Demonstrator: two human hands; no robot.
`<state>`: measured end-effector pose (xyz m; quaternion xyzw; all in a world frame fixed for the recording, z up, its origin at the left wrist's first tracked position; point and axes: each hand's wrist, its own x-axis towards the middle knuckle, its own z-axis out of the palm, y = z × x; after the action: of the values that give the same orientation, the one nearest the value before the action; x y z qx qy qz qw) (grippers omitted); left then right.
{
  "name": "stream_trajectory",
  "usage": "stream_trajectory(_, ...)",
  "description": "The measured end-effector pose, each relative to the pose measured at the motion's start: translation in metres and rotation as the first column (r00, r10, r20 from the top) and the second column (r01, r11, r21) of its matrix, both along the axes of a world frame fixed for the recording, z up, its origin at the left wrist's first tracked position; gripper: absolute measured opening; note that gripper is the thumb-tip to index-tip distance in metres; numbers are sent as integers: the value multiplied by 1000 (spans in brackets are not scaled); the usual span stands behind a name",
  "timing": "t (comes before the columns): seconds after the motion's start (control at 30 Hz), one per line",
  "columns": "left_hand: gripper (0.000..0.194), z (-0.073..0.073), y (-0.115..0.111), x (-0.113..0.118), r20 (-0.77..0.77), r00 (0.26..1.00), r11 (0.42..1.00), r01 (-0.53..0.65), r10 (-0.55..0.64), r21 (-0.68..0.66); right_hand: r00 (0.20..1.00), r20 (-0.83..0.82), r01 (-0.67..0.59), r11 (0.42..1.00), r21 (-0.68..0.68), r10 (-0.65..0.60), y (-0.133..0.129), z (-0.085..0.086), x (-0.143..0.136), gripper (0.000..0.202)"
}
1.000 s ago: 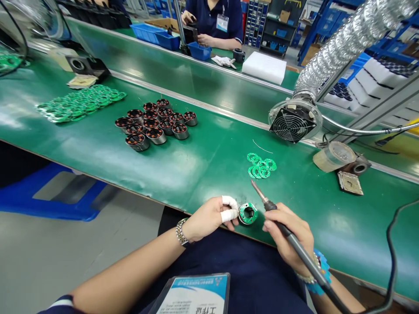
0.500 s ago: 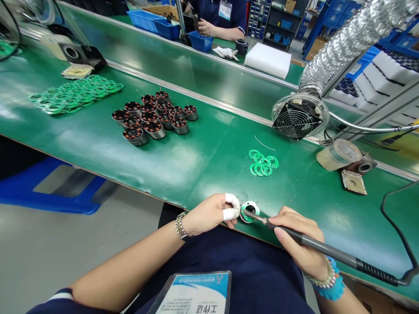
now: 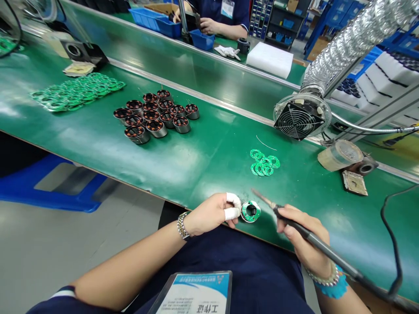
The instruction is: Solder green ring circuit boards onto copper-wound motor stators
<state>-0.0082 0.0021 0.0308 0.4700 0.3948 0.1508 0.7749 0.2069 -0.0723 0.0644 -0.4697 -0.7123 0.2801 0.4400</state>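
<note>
The soldering iron (image 3: 322, 246) has lifted off the green ring (image 3: 246, 213) near the tabletop (image 3: 183, 161) edge. Left hand (image 3: 207, 214): fingers bunched beside the ring, grip unclear; right hand (image 3: 310, 258): fingers wrapping the iron. Steady ring, brief touches seem best.

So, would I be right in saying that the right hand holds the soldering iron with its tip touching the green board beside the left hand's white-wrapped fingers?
Not quite: the head view shows the tip of the soldering iron apart from the green board. The right hand does hold the iron, and the board is beside the white-wrapped fingers of the left hand.
</note>
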Motion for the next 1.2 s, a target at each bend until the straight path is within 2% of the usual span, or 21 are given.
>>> stream_trajectory(0.07,11,0,0,0,-10,1000,1000,-1,1,-1,998,63,-30,1000,-8,30,7,-3,-1,23)
stream_trajectory(0.17,12,1,0,0,-11,1000,1000,2,-2,19,960,195,-194,979,-57,201,22,-6,-5,27)
stream_trajectory(0.27,15,0,-2,-3,16,1000,999,-19,18,37,932,210,-277,953,-119,297,32,-11,-9,31)
stream_trajectory(0.33,18,0,-6,-5,39,996,996,-78,76,42,938,207,-251,957,-145,277,32,-16,-10,33)
stream_trajectory(0.43,21,-1,-15,-7,42,989,987,-146,143,68,961,221,-140,983,-119,164,23,-23,-15,35)
stream_trajectory(0.57,18,-1,-25,-5,15,987,980,-158,157,121,973,229,31,999,-24,-25,10,-31,-26,36)
stream_trajectory(0.7,15,1,-27,0,61,987,983,-155,149,98,971,208,113,992,48,-121,4,-38,-34,38)
stream_trajectory(0.8,15,2,-25,4,66,988,985,-142,137,94,973,199,109,992,67,-121,4,-37,-34,39)
stream_trajectory(1.0,14,-3,-25,5,57,985,981,-168,163,94,991,127,12,988,154,-32,5,-26,-35,31)
stream_trajectory(1.2,15,-4,-24,3,62,982,975,-186,180,124,993,117,-24,995,97,12,3,-27,-41,28)
